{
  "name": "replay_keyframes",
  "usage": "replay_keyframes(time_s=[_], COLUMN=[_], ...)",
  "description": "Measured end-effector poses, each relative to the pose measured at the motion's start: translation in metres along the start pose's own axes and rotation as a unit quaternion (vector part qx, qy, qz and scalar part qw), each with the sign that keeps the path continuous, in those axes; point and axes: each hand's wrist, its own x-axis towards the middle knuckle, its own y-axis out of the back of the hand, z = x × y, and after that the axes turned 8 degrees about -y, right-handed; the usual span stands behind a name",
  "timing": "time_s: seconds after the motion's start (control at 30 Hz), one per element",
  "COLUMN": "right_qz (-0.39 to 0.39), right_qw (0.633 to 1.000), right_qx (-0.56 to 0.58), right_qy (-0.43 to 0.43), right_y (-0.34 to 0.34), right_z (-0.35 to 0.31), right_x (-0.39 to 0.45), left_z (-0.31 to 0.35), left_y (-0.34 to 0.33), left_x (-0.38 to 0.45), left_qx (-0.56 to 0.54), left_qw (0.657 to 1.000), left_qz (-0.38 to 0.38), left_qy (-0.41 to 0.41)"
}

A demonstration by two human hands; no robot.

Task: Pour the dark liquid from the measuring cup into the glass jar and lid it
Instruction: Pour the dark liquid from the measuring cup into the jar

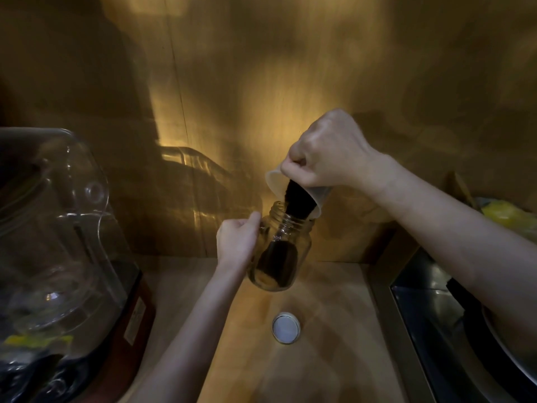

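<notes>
Head view: right hand [328, 152] grips measuring cup [293, 193] tipped steeply so dark liquid [296, 199] streams into glass jar [280, 248]. Left hand [236, 238] clasps the jar, tilting it toward the spout. Lid [286, 327] waits mid-bench, near the front edge.

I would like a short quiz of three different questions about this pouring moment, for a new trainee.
1. True or false: the lid is already on the glass jar.
2. Which hand tips the measuring cup? A) left B) right C) both
3. Fill in: the lid lies on the wooden ______, nearer the camera than the jar.

Key:
1. False. The jar mouth is open and dark liquid runs into it.
2. B. The right hand holds the cup; the left hand holds the tilted jar.
3. counter
</notes>
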Motion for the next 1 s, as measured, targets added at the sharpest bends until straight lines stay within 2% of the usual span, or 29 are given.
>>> replay_keyframes(time_s=[0.83, 1.0], right_qz=[0.026, 0.025], right_qw=[0.999, 0.998], right_qx=[-0.026, -0.004], right_qy=[0.039, 0.053], right_y=[0.0018, 0.0022], right_z=[-0.0018, -0.0013], right_x=[0.0047, 0.0025], left_z=[-0.0012, -0.0026], left_y=[0.0000, -0.0006], left_x=[0.0010, 0.0027], left_qx=[-0.040, -0.058], left_qw=[0.999, 0.998], left_qz=[0.003, 0.002], left_qy=[0.026, 0.035])
